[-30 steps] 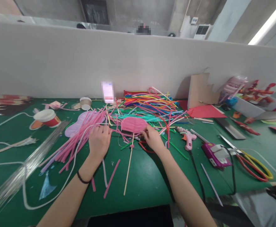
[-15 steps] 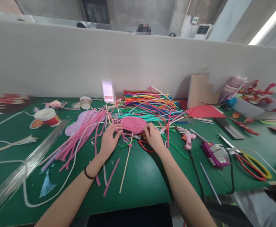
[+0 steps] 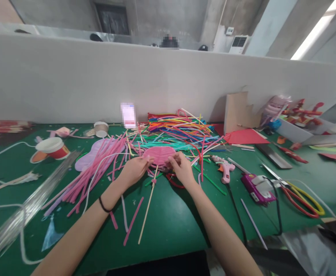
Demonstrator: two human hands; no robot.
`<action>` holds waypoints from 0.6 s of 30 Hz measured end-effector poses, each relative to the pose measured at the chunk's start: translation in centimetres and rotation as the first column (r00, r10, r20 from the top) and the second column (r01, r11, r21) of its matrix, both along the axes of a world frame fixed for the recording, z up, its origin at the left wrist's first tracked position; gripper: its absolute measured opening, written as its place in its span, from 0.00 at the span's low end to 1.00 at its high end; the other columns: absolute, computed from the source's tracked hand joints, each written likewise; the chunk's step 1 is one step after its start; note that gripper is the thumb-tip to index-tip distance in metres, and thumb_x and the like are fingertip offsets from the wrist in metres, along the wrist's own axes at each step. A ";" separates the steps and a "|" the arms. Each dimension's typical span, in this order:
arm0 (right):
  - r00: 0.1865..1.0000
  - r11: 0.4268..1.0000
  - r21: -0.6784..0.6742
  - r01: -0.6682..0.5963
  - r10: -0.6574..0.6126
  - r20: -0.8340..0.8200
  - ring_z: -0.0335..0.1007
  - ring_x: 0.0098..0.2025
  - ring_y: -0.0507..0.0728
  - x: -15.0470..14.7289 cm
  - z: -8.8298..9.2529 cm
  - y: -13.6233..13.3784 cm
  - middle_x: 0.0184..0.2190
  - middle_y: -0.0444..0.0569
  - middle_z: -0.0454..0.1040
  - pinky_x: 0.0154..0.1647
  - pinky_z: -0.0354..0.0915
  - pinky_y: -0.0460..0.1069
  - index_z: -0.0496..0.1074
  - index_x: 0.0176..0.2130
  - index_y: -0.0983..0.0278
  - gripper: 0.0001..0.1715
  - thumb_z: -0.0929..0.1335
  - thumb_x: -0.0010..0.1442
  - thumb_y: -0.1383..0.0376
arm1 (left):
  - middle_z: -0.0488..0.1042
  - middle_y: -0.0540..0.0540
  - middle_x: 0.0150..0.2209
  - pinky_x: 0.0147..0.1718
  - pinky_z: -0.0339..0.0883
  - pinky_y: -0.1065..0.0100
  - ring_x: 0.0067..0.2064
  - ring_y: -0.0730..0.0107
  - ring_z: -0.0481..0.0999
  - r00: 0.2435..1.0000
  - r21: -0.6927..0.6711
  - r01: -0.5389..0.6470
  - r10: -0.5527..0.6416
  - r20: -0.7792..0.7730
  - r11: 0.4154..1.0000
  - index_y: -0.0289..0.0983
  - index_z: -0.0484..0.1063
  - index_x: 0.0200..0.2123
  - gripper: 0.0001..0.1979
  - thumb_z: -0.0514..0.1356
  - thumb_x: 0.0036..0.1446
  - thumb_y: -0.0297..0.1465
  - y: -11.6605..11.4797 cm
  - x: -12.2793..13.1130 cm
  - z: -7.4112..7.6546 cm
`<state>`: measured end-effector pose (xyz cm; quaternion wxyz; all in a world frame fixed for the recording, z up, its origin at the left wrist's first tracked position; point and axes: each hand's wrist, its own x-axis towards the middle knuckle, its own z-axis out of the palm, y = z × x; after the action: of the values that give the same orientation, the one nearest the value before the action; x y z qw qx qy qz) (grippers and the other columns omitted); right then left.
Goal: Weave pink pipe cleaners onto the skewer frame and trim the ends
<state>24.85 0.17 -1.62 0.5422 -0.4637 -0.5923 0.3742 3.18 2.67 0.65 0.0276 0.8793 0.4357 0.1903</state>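
Observation:
A pink oval fan [image 3: 159, 155] woven from pipe cleaners lies on the green table [image 3: 173, 218], with a thin wooden stick [image 3: 147, 209] running from it toward me. My left hand [image 3: 133, 170] grips the fan's left edge with its fingertips. My right hand [image 3: 181, 169] pinches the fan's right edge. A spread of loose pink pipe cleaners [image 3: 95, 168] lies just left of my left hand. A heap of many-coloured pipe cleaners [image 3: 179, 132] sits right behind the fan.
A pink glue gun [image 3: 224, 167] and a purple glue gun [image 3: 256, 187] lie right of my right hand, with red and yellow scissors handles [image 3: 305, 199] beyond. A paper cup [image 3: 53, 147], thin wire rods [image 3: 21, 214] and white cord are at left. A white partition closes the back.
My left hand moved right from the pink pipe cleaners to the fan's left edge. My right hand stayed at its right edge. The stick's near end swung left.

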 end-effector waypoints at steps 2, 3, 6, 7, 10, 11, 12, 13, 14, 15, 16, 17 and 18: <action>0.987 0.998 -0.037 -0.056 0.050 -0.151 0.76 0.28 0.56 -0.3 0.3 -0.1 0.28 0.45 0.78 0.32 0.73 0.50 0.64 0.35 0.59 0.12 0.67 0.60 0.54 | 0.80 0.37 0.38 0.41 0.71 0.63 0.41 0.58 0.80 0.999 0.012 -0.053 0.052 0.014 0.999 0.35 0.76 0.47 0.27 0.41 0.68 0.43 -0.7 -0.2 -0.1; 0.978 0.996 -0.043 -0.075 0.066 -0.196 0.77 0.28 0.56 -0.4 0.5 -0.2 0.28 0.44 0.78 0.33 0.73 0.50 0.65 0.34 0.60 0.12 0.69 0.58 0.55 | 0.80 0.37 0.36 0.38 0.71 0.64 0.39 0.59 0.80 0.997 0.016 -0.071 0.070 0.029 0.997 0.35 0.76 0.46 0.28 0.41 0.68 0.43 -1.0 -0.3 -0.1; 0.969 0.987 -0.055 -0.154 0.140 -0.204 0.77 0.31 0.56 -0.4 1.0 -0.5 0.29 0.45 0.78 0.35 0.73 0.50 0.69 0.34 0.61 0.12 0.72 0.53 0.58 | 0.80 0.38 0.32 0.35 0.70 0.67 0.35 0.60 0.81 0.993 0.024 -0.097 0.095 0.072 0.995 0.36 0.76 0.45 0.26 0.42 0.68 0.43 -2.0 -0.8 -0.5; 0.971 0.982 -0.062 -0.176 0.163 -0.174 0.78 0.32 0.57 -0.3 1.1 -0.5 0.31 0.46 0.79 0.36 0.73 0.51 0.70 0.34 0.61 0.11 0.72 0.53 0.58 | 0.80 0.39 0.32 0.35 0.70 0.67 0.35 0.60 0.81 0.993 0.027 -0.096 0.094 0.076 0.995 0.36 0.76 0.45 0.25 0.42 0.68 0.42 -2.2 -1.0 -0.7; 0.987 0.984 -0.069 -0.161 0.161 -0.010 0.78 0.36 0.58 -0.3 0.8 -0.6 0.34 0.48 0.80 0.40 0.73 0.52 0.73 0.35 0.62 0.08 0.70 0.55 0.61 | 0.80 0.39 0.34 0.37 0.70 0.66 0.37 0.61 0.80 0.992 0.056 -0.093 0.087 0.092 0.994 0.36 0.75 0.46 0.24 0.43 0.68 0.40 -2.4 -1.3 -1.3; 0.989 0.990 -0.056 -0.132 0.135 0.054 0.78 0.37 0.58 -0.3 0.7 -0.6 0.35 0.48 0.80 0.40 0.72 0.52 0.73 0.35 0.61 0.07 0.69 0.56 0.61 | 0.80 0.38 0.36 0.39 0.70 0.65 0.39 0.60 0.80 0.991 0.077 -0.088 0.080 0.105 0.993 0.35 0.75 0.46 0.23 0.43 0.68 0.40 -2.4 -1.3 -1.5; 0.987 0.994 -0.036 -0.106 0.109 0.120 0.77 0.37 0.58 -0.4 0.6 -0.6 0.35 0.48 0.79 0.40 0.72 0.52 0.73 0.36 0.61 0.06 0.68 0.58 0.62 | 0.80 0.38 0.38 0.42 0.70 0.63 0.41 0.59 0.79 0.991 0.100 -0.076 0.064 0.120 0.992 0.35 0.75 0.46 0.23 0.44 0.68 0.40 -2.3 -1.3 -1.6; 0.980 0.996 -0.012 -0.089 0.089 0.180 0.77 0.38 0.58 -0.4 0.4 -0.7 0.36 0.48 0.79 0.41 0.71 0.52 0.72 0.37 0.61 0.06 0.67 0.59 0.62 | 0.79 0.38 0.40 0.45 0.69 0.61 0.44 0.59 0.78 0.990 0.117 -0.056 0.040 0.132 0.992 0.36 0.75 0.46 0.22 0.45 0.68 0.40 -2.1 -1.4 -1.7; 0.969 0.997 0.014 -0.082 0.076 0.233 0.77 0.39 0.57 -0.4 0.3 -0.7 0.37 0.48 0.79 0.41 0.71 0.52 0.71 0.38 0.61 0.06 0.66 0.60 0.62 | 0.79 0.39 0.44 0.49 0.67 0.58 0.47 0.58 0.77 0.991 0.125 -0.026 0.009 0.137 0.992 0.37 0.75 0.46 0.21 0.46 0.68 0.40 -1.9 -1.6 -1.8; 0.959 0.996 0.037 -0.085 0.072 0.275 0.77 0.40 0.57 -0.5 0.2 -0.7 0.38 0.49 0.79 0.41 0.71 0.51 0.70 0.39 0.60 0.06 0.65 0.62 0.62 | 0.77 0.39 0.48 0.53 0.65 0.55 0.51 0.57 0.74 0.990 0.123 0.005 -0.023 0.139 0.992 0.38 0.74 0.47 0.20 0.48 0.67 0.41 -1.6 -1.8 -1.8; 0.949 0.994 0.056 -0.094 0.072 0.307 0.76 0.41 0.57 -0.5 0.1 -0.7 0.39 0.49 0.79 0.41 0.70 0.51 0.69 0.40 0.60 0.06 0.63 0.63 0.63 | 0.75 0.40 0.52 0.56 0.62 0.53 0.55 0.56 0.71 0.989 0.108 0.026 -0.041 0.140 0.994 0.39 0.74 0.49 0.19 0.50 0.66 0.42 -1.3 -2.1 -1.9; 0.941 0.992 0.073 -0.104 0.075 0.331 0.76 0.42 0.57 -0.5 0.0 -0.7 0.40 0.49 0.78 0.41 0.70 0.51 0.67 0.41 0.60 0.06 0.62 0.64 0.63 | 0.71 0.40 0.57 0.58 0.59 0.51 0.59 0.55 0.68 0.989 0.084 0.039 -0.051 0.138 0.996 0.40 0.72 0.51 0.20 0.52 0.64 0.44 -1.0 -2.5 -2.0; 0.934 0.990 0.084 -0.115 0.079 0.350 0.76 0.43 0.57 -0.5 -0.1 -0.7 0.40 0.50 0.78 0.41 0.69 0.51 0.66 0.42 0.60 0.06 0.61 0.65 0.63 | 0.67 0.40 0.61 0.60 0.57 0.50 0.62 0.53 0.64 0.989 0.057 0.021 -0.029 0.146 0.998 0.40 0.70 0.55 0.24 0.55 0.61 0.47 -0.7 -2.9 -2.1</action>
<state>24.33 -0.56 -1.77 0.4339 -0.4640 -0.7189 0.2824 0.25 1.97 -1.49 0.0377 0.8687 0.4162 0.2659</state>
